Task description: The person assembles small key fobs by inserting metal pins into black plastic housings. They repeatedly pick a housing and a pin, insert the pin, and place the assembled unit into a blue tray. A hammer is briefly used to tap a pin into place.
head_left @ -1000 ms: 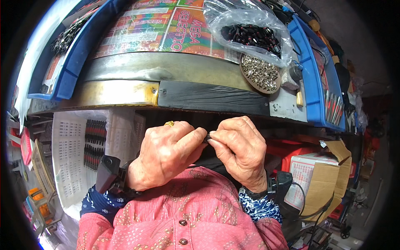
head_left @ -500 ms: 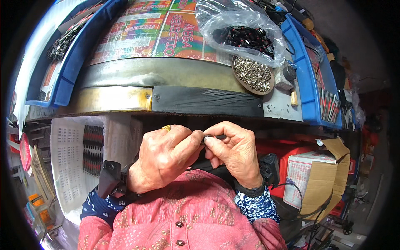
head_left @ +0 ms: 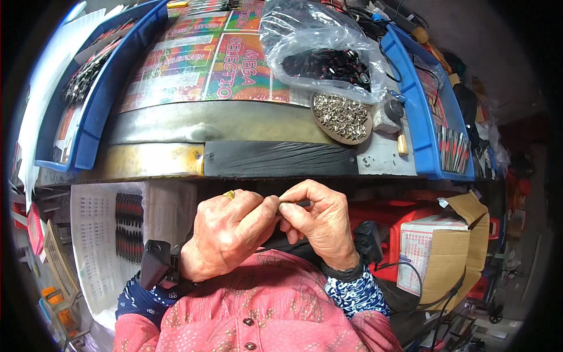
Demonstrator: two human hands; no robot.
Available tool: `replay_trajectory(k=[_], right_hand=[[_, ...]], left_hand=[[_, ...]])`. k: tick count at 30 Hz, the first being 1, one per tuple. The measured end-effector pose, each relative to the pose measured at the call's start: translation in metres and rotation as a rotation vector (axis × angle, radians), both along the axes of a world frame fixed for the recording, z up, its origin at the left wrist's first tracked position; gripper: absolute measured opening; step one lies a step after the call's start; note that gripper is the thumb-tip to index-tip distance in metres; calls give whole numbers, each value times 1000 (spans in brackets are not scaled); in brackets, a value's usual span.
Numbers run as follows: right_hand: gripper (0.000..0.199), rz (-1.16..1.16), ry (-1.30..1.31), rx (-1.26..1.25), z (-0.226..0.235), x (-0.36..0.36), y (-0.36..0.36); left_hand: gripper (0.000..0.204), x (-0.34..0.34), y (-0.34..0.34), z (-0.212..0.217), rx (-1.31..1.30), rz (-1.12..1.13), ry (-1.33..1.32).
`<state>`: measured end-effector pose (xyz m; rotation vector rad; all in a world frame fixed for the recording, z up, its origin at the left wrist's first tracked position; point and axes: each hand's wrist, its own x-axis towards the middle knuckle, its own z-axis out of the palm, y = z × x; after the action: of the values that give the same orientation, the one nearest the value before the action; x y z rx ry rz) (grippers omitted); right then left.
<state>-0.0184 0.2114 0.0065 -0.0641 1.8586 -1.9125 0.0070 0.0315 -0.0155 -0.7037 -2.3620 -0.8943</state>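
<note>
In front of my chest, below the bench edge, both hands meet at the fingertips. My left hand [head_left: 226, 236], with a gold ring, is closed, its thumb and forefinger touching the fingers of the other hand. A pinch of my right hand [head_left: 321, 220] grips a small dark rod-shaped piece [head_left: 304, 203]. Its far end shows past the right thumb, while the rest is hidden between the fingers. The left fingertips press at the hidden end, so both hands appear to hold it. What kind of part it is cannot be made out.
On the bench are a round dish of small metal parts [head_left: 342, 118], a clear bag of black-and-red pieces [head_left: 328, 67], and blue trays at left [head_left: 91, 126] and right [head_left: 431, 146]. Below stand a white crate [head_left: 97, 234] of black-and-red items and a cardboard box [head_left: 454, 258].
The view has shifted, so the bench things sit lower and further left. My hands stay together in front of the chest, and less of the dark piece shows between the fingers.
</note>
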Motion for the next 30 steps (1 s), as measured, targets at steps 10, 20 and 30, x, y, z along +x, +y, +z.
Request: replay_trajectory(k=[10, 20, 30], right_hand=[[10, -8, 281, 67, -1, -9, 9], [22, -275, 1093, 842, -4, -71, 46], [22, -230, 1158, 945, -11, -77, 41]], left_hand=[[35, -11, 3, 8, 17, 5, -16], [30, -18, -6, 6, 15, 48, -133], [30, -23, -9, 0, 31, 51, -124]])
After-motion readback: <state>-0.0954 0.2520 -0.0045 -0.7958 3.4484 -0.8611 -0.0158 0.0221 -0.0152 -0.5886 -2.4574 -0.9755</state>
